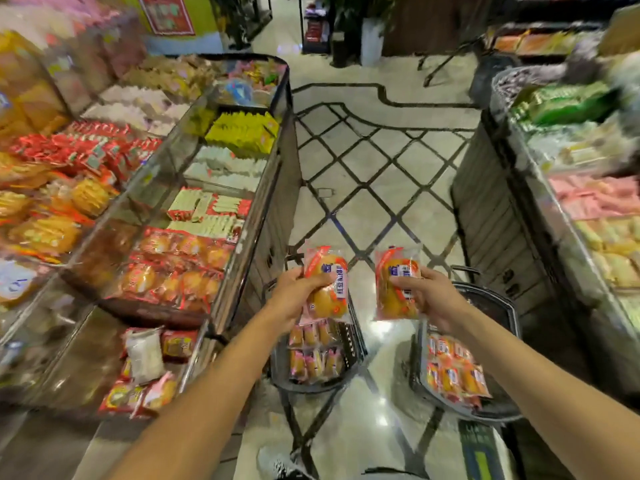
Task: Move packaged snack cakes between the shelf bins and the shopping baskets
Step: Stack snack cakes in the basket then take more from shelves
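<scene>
Both hands are raised at the lower centre of the frame, each gripping packaged snack cakes above a basket. The left hand has its fingers and thumb curled round what looks like two orange-and-clear packs, one partly over the other; the exact count cannot be confirmed. The right hand pinches a single pack by its right edge, thumb across the label.

Directly below, the left basket on its folding stand holds rows of small cakes standing on edge. The right basket, at lower right, holds a similar cluster along its near side. The matching shelf bin lies at left centre, already stocked with the same orange packs behind a clear front panel.

Direction of transfer cannot be read from a single view — the packs are level with both the bin and the baskets. Procedure, either way:

- Grip each pack by its sealed margin or flat faces; the cake inside will likely crush under squeeze.
- If loading the bin, bring the packs over the clear front panel, lay them label up, aligned with the rows present.
- If loading the baskets, lower each pack into the free space beside the standing rows — release low, do not drop.
- Work one hand at a time, since the left hand's stacked packs could slip apart.
</scene>
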